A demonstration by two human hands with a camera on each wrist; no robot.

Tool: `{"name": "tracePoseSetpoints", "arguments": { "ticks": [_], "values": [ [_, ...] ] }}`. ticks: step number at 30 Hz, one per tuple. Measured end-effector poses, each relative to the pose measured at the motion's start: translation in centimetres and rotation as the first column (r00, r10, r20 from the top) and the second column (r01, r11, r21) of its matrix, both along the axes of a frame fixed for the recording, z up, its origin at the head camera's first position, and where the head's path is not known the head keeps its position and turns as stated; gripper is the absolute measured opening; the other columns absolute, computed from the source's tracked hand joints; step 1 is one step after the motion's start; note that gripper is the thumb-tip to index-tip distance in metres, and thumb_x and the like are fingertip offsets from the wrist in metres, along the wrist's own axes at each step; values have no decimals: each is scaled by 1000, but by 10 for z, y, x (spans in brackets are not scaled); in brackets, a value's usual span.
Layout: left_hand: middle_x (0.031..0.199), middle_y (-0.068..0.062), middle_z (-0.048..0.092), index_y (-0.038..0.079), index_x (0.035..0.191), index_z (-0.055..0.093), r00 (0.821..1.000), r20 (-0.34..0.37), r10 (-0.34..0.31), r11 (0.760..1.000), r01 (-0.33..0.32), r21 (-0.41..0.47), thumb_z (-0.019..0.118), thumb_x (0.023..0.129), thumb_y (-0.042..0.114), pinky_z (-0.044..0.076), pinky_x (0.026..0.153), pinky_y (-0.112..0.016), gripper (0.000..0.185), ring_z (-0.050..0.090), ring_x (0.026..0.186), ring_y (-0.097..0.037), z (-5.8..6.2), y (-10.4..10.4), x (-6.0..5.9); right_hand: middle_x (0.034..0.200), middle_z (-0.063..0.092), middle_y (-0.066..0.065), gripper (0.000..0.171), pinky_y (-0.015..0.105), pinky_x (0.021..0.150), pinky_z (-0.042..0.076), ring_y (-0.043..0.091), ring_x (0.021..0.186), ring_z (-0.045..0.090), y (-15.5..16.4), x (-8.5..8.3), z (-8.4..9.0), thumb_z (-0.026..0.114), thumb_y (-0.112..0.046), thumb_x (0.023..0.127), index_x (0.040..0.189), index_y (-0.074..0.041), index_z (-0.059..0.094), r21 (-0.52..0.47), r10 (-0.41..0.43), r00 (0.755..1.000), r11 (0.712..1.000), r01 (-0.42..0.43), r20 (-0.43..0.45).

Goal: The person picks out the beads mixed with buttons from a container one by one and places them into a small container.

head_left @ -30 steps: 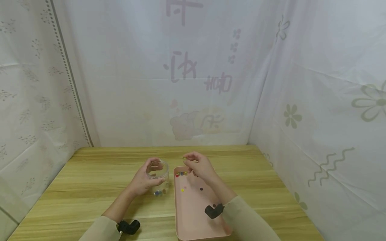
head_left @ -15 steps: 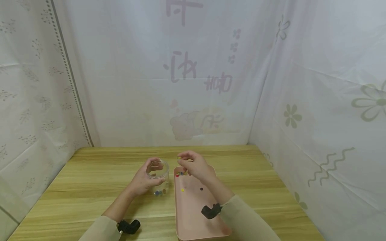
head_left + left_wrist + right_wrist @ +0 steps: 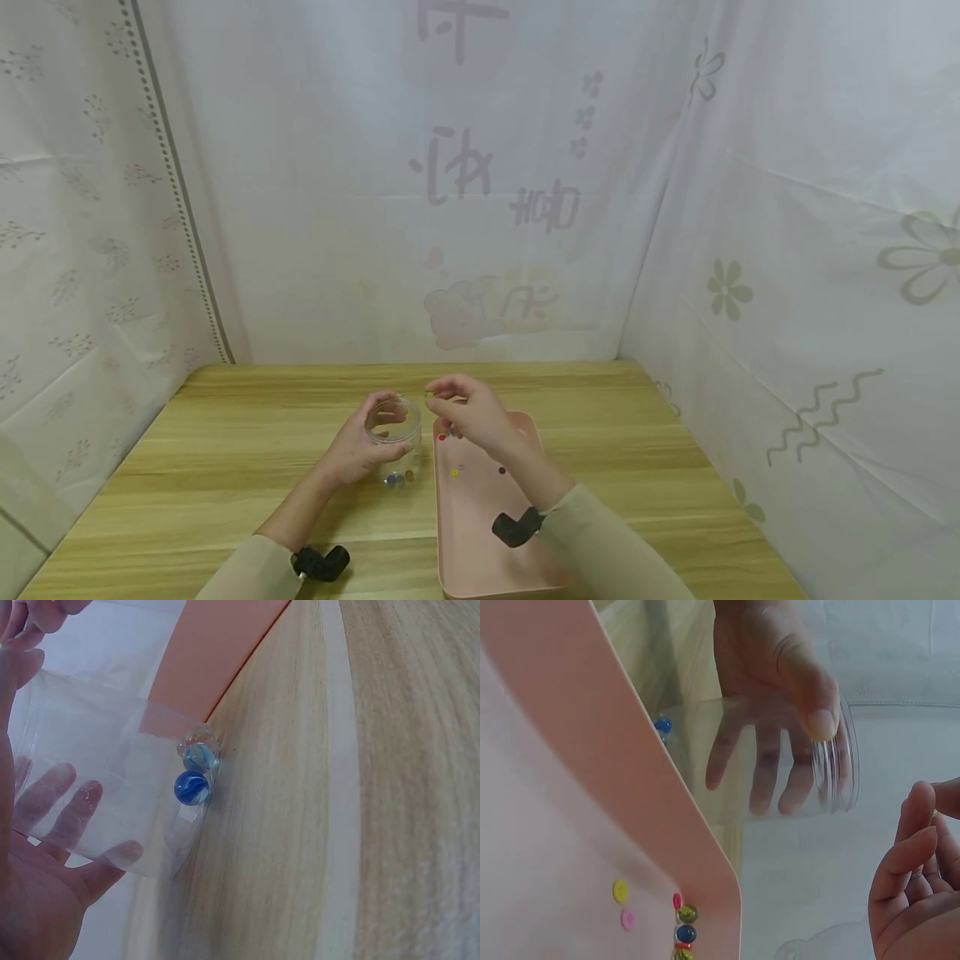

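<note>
My left hand [image 3: 352, 450] grips a clear plastic jar [image 3: 739, 761] near its open rim, thumb on one side and fingers round the other. At the jar's bottom lie a blue swirled marble [image 3: 192, 787], a pale blue-green one [image 3: 199, 757] and an orange-brown one [image 3: 201, 738]. My right hand [image 3: 476, 417] pinches a small yellow-green marble [image 3: 429, 396] between thumb and fingertips, which mostly cover it. That hand is just right of the jar's mouth, above the far end of a pink tray [image 3: 480, 533].
In the tray are a yellow button [image 3: 620, 891], a pink button [image 3: 628, 919] and a dark button [image 3: 502, 471]. A red button [image 3: 677, 901] and several marbles, one of them dark blue [image 3: 686, 934], sit along its far edge. Wooden tabletop [image 3: 255, 433] surrounds the tray; patterned curtains [image 3: 360, 208] hang behind.
My right hand has moved left with the yellow-green marble, from over the tray's far edge to close beside the jar's mouth. The left hand and jar have stayed in place.
</note>
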State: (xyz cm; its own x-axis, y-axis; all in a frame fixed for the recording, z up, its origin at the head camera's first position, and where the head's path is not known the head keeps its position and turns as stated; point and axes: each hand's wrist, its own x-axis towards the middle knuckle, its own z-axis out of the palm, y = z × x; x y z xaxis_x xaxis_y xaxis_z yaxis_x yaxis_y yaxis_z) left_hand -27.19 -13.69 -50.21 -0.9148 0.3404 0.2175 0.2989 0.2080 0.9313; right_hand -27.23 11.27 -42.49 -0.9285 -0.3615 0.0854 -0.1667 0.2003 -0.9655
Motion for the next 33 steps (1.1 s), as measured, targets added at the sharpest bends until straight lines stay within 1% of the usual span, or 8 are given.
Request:
{"name": "tracePoseSetpoints", "arguments": {
  "ticks": [10, 14, 20, 24, 26, 30, 31, 33],
  "values": [
    [150, -28, 59, 7, 156, 40, 1000, 6, -10, 1000, 10, -9, 87, 95, 17, 46, 116, -71, 77, 57, 143, -44, 0, -1, -1, 112, 72, 8, 30, 25, 59, 48, 12, 68, 65, -15, 5, 0, 74, -18, 105, 132, -7, 71, 15, 53, 998, 998, -53, -16],
    [148, -22, 60, 9, 155, 41, 1000, 18, -9, 1000, 9, 2, 87, 95, 17, 46, 117, -71, 76, 56, 143, -43, -1, -1, -1, 113, 72, 7, 34, 22, 57, 45, 12, 68, 65, -21, 6, -2, 73, -19, 106, 135, -2, 69, 8, 90, 996, 996, -90, -14],
    [148, -22, 60, 8, 155, 41, 1000, 12, -12, 1000, 12, 6, 87, 95, 17, 45, 117, -72, 76, 56, 143, -45, -1, -1, 0, 113, 72, 3, 33, 20, 56, 43, 11, 69, 66, -26, 9, -4, 73, -22, 106, 134, -5, 70, 13, 115, 993, 993, -115, -21],
    [150, -23, 59, 7, 155, 41, 1000, 8, -12, 1000, 12, -3, 86, 95, 17, 45, 117, -72, 76, 55, 144, -45, 0, -2, 0, 112, 72, 4, 32, 22, 60, 46, 12, 70, 66, -27, 10, -4, 73, -21, 106, 133, -4, 71, 16, 122, 992, 992, -121, -31],
    [151, -22, 59, 7, 155, 41, 1000, 9, -9, 1000, 9, -9, 86, 95, 17, 45, 117, -73, 76, 54, 144, -45, 0, -2, 0, 112, 72, 6, 32, 24, 64, 50, 22, 72, 69, -28, 10, -5, 73, -21, 106, 133, -3, 71, 23, 124, 992, 992, -124, -35],
    [151, -22, 59, 8, 155, 41, 1000, 13, -7, 1000, 7, -6, 85, 95, 15, 44, 117, -73, 75, 53, 145, -46, 0, -1, 1, 113, 73, 6, 32, 27, 69, 55, 31, 77, 71, -28, 12, -5, 72, -22, 106, 133, -4, 71, 45, 122, 992, 992, -120, -37],
    [151, -22, 59, 8, 155, 41, 1000, 13, -7, 1000, 7, -6, 85, 95, 15, 44, 117, -74, 75, 53, 144, -46, 0, -1, 1, 113, 73, 6, 32, 27, 68, 55, 32, 78, 71, -29, 13, -5, 72, -22, 106, 133, -4, 71, 52, 119, 992, 992, -117, -37],
    [153, -22, 58, 8, 156, 41, 1000, 13, -9, 1000, 9, -4, 85, 95, 14, 44, 118, -74, 75, 53, 144, -46, 0, -1, 1, 113, 72, 5, 32, 27, 67, 55, 25, 76, 71, -29, 13, -6, 72, -21, 106, 133, -4, 72, 57, 121, 992, 991, -119, -37]
  ]
}}
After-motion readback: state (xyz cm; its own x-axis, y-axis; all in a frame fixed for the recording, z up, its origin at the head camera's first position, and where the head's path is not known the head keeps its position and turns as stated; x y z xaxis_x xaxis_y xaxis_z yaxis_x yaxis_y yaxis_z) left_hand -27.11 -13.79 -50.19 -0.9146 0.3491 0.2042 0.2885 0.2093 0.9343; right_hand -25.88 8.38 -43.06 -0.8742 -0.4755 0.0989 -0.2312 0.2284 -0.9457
